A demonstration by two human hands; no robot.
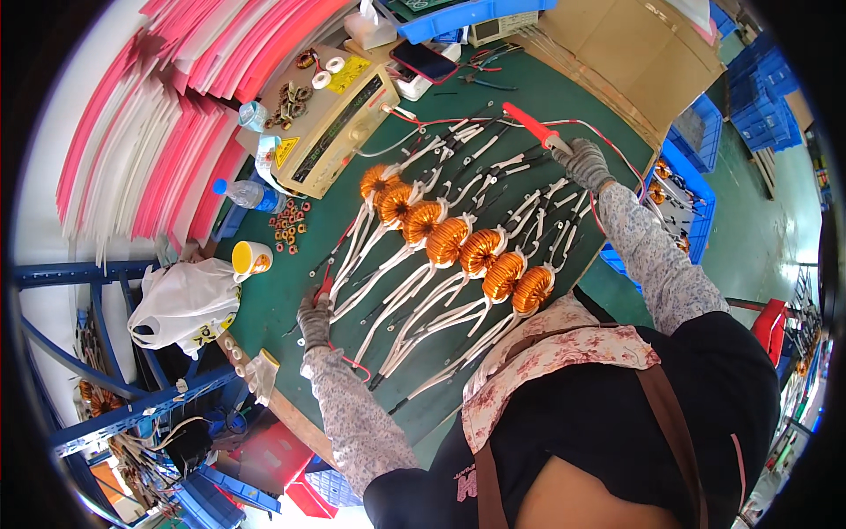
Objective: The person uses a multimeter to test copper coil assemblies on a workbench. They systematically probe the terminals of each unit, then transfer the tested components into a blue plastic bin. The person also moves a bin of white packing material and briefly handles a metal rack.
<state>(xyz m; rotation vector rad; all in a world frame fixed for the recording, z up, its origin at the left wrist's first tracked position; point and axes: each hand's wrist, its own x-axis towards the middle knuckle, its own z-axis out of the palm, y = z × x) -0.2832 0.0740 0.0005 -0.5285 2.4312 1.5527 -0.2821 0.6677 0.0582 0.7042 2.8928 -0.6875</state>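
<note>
Several copper-wound toroid coils (448,242) lie in a slanting row on the green tabletop, their white-sleeved leads fanning out on both sides. My right hand (583,165), in a grey glove, is closed round a test probe (530,125) with a red handle, held above the far-right lead ends. At the near-left ends of the leads, my gloved left hand (314,321) is closed on a red clip (325,287); its tip and contact with a lead are too small to make out. Red and white cables run from the cream bench tester (345,132) toward the right probe.
Small ring cores (289,226), a bottle (251,196), a yellow-lined cup (252,259) and a white plastic bag (187,304) stand along the left. Behind are a phone (425,62) and pliers (487,82). A blue crate (699,189) holding coils sits beyond the right edge.
</note>
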